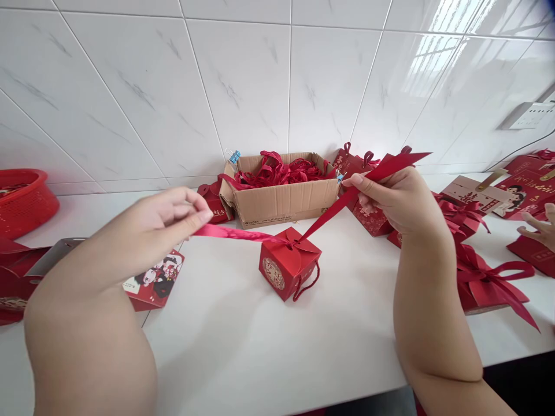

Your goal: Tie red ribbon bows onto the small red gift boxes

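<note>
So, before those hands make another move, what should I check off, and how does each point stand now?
1. Left hand gripping ribbon: ok, pinched between thumb and fingers.
2. Right hand gripping the ribbon's other side: ok, the tip sticks out past the hand.
3. Small red box folded shut on top: ok, its flaps meet where the ribbon crosses.
4. Cord handle clear of the ribbon lengths: ok, it hangs at the box's side.
5. Ribbon smooth throughout: not ok, the left length looks crinkled.
6. Ribbon knotted firmly at the flaps: cannot tell, too small to see.
</note>
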`<state>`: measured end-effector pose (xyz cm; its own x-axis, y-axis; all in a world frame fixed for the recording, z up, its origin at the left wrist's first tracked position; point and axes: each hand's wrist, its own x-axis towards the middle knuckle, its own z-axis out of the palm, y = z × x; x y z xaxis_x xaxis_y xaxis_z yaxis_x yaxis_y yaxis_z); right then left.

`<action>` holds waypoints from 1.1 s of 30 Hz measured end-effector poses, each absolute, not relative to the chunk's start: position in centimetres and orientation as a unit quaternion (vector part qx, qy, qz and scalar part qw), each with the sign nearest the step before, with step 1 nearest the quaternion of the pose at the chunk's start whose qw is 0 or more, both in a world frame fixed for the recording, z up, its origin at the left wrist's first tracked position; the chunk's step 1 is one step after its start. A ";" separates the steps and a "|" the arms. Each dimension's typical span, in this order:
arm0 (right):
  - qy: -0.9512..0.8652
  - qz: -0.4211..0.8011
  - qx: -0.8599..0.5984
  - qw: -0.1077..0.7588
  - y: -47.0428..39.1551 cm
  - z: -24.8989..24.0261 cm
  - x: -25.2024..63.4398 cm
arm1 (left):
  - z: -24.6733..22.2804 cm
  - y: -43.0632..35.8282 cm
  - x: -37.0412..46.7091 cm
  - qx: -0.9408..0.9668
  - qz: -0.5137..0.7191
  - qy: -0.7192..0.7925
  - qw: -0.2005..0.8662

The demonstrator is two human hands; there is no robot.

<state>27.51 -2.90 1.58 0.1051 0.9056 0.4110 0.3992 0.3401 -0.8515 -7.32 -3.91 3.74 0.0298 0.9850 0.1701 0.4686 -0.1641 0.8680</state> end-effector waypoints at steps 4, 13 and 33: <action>-0.638 0.273 -0.471 0.545 -3.7 1.9 27.7 | 4.4 -3.9 -6.3 0.646 0.497 0.460 0.353; -0.641 0.295 -0.410 0.578 -4.7 2.6 26.4 | 3.6 -3.3 -3.0 0.599 0.568 0.279 0.491; -0.599 0.243 -0.396 0.652 -4.9 2.4 23.4 | 5.9 -3.1 5.2 0.618 0.642 0.319 0.322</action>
